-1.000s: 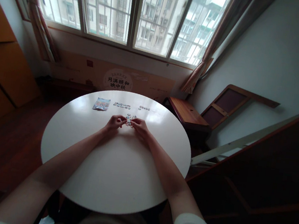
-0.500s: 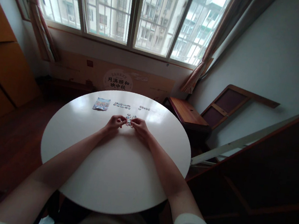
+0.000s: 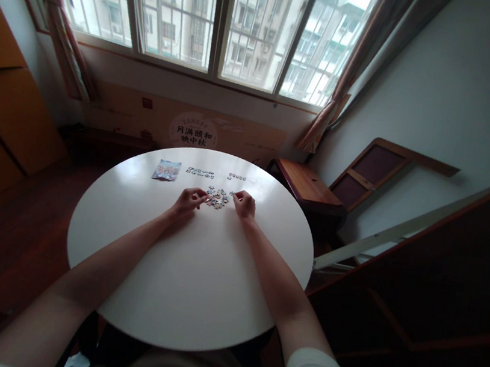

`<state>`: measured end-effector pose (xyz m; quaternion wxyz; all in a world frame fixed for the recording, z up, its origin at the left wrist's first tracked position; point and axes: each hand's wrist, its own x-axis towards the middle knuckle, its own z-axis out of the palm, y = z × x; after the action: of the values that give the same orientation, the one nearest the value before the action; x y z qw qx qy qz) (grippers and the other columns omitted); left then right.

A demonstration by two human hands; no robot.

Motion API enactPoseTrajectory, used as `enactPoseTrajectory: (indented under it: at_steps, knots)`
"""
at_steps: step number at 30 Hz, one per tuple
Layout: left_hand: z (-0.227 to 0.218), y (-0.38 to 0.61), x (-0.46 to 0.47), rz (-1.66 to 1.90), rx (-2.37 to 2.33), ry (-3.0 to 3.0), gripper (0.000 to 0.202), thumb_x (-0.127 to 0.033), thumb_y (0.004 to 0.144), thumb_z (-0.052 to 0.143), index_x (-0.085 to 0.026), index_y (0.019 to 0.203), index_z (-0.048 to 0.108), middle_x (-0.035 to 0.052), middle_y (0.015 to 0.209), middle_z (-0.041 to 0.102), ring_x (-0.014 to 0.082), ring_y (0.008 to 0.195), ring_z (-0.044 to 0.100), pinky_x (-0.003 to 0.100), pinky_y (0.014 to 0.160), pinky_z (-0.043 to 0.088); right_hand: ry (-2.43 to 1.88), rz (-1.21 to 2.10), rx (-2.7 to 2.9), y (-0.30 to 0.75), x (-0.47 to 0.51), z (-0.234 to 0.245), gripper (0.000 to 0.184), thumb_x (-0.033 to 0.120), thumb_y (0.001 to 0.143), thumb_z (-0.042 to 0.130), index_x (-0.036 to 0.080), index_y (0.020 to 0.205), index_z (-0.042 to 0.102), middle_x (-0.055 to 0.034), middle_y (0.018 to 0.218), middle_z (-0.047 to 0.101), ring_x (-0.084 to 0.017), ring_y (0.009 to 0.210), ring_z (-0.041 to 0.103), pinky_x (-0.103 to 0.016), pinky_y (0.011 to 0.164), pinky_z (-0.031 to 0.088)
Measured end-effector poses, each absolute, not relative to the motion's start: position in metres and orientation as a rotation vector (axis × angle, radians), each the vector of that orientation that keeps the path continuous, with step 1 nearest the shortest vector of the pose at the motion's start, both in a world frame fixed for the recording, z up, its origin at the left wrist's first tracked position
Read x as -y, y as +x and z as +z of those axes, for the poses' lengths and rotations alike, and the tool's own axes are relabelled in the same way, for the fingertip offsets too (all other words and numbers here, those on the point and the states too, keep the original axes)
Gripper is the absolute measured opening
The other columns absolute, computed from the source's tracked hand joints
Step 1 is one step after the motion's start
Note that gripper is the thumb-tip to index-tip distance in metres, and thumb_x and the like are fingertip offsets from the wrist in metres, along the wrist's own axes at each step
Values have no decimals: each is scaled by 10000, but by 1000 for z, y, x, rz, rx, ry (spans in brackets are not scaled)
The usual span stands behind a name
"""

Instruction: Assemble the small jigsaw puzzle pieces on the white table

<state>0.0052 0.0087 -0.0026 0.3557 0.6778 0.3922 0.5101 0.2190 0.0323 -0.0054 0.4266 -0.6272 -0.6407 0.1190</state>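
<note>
A small heap of jigsaw puzzle pieces (image 3: pixel 219 199) lies on the white round table (image 3: pixel 185 284), between my two hands. My left hand (image 3: pixel 190 200) rests at the heap's left edge, fingers pinched together; whatever is between the tips is too small to make out. On the other side, my right hand (image 3: pixel 245 204) pinches a puzzle piece (image 3: pixel 231 194) at the heap's right edge. Farther back lie two rows of puzzle pieces (image 3: pixel 201 172) and, to their right, a smaller group of puzzle pieces (image 3: pixel 237 176).
A colourful picture sheet (image 3: pixel 166 170) lies at the table's back left. Beyond the right edge stand a wooden bench (image 3: pixel 306 183) and a leaning wooden frame (image 3: pixel 369 170). A barred window (image 3: pixel 182 11) spans the wall ahead, with an orange cabinet (image 3: pixel 2 125) on the left.
My right hand has moved right, away from my left hand, uncovering more of the heap. My left hand has stayed nearly in place.
</note>
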Motion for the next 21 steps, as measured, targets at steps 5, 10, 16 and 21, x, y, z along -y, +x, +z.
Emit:
enactPoseTrajectory:
  at_steps: [5,10,16,21]
  knots:
    - [-3,6,-9,1319,-1013,1753,375,-483,705,661,-114,769,677,57,703,640,86,474,520,209,392,449,-1856,150,1609,230,-30,-3,164,283,813,526,211,843,670,-71,873,696,-210,833,619,-319,766,434]
    - [-2,6,-9,1307,-1018,1753,367,-473,707,660,-113,775,679,59,708,645,84,472,518,204,389,441,-1943,157,1623,230,-29,-2,183,330,809,545,213,825,685,-74,865,705,-214,862,624,-335,816,421]
    - [0,6,-7,1298,-1016,1763,361,-470,707,657,-115,770,680,60,699,649,85,469,513,204,390,440,-1950,188,1635,229,-28,-2,197,352,809,558,214,834,697,-80,870,706,-221,858,630,-347,812,424]
    - [1,6,-6,1296,-1018,1749,366,-470,702,659,-112,772,676,58,697,650,87,469,516,204,394,439,-1947,146,1667,228,-27,-2,183,318,813,557,225,858,707,-69,904,689,-220,867,615,-331,792,437]
